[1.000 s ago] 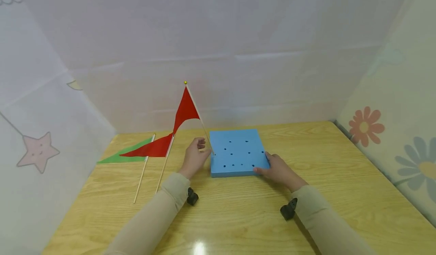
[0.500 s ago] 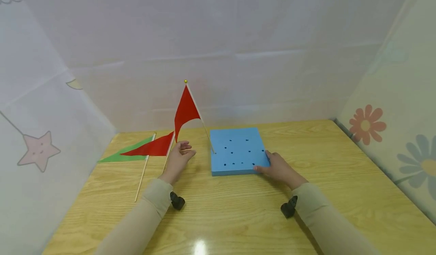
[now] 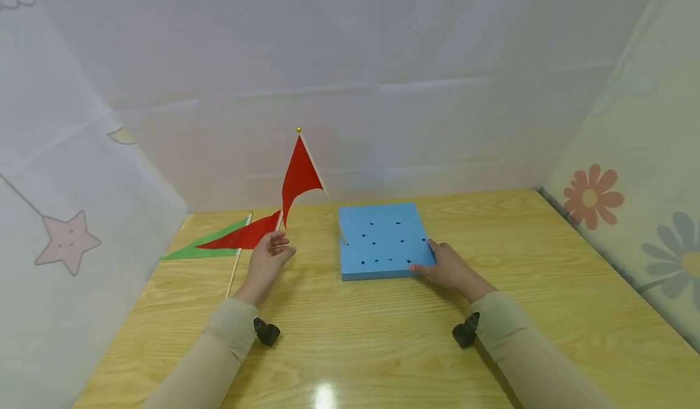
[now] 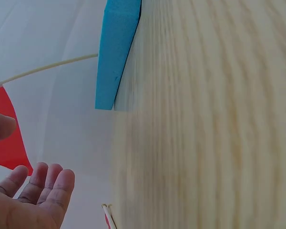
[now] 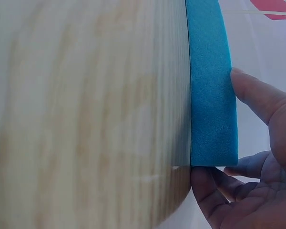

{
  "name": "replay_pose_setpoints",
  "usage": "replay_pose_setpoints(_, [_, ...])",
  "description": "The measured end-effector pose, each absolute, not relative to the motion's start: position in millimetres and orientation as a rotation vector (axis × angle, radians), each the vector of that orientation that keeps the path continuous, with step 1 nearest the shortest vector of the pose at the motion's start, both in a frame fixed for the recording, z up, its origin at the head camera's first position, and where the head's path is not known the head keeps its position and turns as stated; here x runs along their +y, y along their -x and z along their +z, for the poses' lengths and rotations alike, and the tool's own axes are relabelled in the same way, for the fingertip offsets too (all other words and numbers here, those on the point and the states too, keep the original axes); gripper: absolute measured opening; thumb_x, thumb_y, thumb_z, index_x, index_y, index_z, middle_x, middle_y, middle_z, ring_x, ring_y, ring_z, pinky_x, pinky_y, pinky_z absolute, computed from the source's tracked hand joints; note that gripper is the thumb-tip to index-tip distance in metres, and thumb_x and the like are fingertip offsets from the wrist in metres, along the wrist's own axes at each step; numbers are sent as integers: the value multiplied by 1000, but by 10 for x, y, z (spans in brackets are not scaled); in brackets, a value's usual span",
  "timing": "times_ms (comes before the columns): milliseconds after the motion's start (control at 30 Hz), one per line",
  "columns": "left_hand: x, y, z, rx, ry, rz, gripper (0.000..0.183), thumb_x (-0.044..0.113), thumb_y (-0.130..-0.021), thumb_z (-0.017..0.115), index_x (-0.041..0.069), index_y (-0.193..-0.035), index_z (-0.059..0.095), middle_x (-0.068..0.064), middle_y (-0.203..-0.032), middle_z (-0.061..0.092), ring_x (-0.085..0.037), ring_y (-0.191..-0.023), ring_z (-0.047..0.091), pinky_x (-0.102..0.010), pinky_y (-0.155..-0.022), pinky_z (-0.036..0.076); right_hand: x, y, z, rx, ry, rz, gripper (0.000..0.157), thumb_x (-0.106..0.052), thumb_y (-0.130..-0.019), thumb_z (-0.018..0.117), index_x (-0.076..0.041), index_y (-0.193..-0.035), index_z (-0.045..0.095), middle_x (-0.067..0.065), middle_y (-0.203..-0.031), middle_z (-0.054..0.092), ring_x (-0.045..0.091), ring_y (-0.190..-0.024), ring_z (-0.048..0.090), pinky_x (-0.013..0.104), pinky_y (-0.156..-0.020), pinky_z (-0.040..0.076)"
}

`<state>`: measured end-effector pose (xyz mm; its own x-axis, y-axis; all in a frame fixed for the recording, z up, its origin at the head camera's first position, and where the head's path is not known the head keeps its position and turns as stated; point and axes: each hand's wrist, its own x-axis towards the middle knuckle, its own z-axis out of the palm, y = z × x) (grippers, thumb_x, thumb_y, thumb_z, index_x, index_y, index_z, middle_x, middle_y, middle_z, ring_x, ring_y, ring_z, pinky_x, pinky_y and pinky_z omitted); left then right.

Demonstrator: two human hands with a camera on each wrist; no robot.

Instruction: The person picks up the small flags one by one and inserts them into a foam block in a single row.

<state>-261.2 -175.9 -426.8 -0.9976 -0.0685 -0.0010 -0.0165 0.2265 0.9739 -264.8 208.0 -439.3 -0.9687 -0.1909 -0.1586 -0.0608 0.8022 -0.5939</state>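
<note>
A blue foam board (image 3: pixel 385 233) with several small holes lies flat on the table. One red pennant flag (image 3: pixel 302 169) stands leaning left, its stick in a hole near the board's left edge. My right hand (image 3: pixel 451 269) holds the board's front right corner, thumb on top and fingers against the side, as the right wrist view shows. My left hand (image 3: pixel 265 266) hovers with loosely bent fingers and nothing in them, over the stick of a second red pennant flag (image 3: pixel 240 236). That flag lies across a green pennant flag (image 3: pixel 180 253); much of its stick is hidden behind the hand.
The wooden table (image 3: pixel 350 342) runs back to a white cloth backdrop (image 3: pixel 437 123). Patterned cloth walls (image 3: pixel 645 172) stand at the left and right. The standing flag's stick rises between my left hand and the board.
My left hand has moved left, from beside the standing flag's stick to over the lying red flag's stick. My right hand stays on the board, which has not moved.
</note>
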Motion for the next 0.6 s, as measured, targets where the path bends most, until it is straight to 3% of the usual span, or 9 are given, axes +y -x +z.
replay_pose_setpoints(133, [-1829,2552,-4263,-2461,-113,-1875,49,6,-102,63,-6,-145,44,-27,-140,50,-38,-125,53,-47,-107,46,2077,2653,-4381,2777,203,-906,97,-39,-99,71,20,-154,17,47,-151,27,58,-141,31,64,-113,32])
replay_pose_setpoints(400, [-2005,2419,-4221,-2520,-172,-1776,47,6,-102,62,-7,-143,44,-26,-134,51,-35,-119,54,-29,-96,48,2064,2638,-4346,2757,200,-940,96,-38,-100,70,19,-155,16,46,-151,25,58,-141,30,64,-113,31])
replay_pose_setpoints(600, [-2179,2351,-4227,-2559,-227,-1760,44,7,-102,60,-8,-140,45,-26,-131,50,-34,-118,51,-34,-94,48,2082,2645,-4375,2748,215,-945,96,-38,-100,69,20,-154,15,47,-152,23,59,-142,28,64,-114,30])
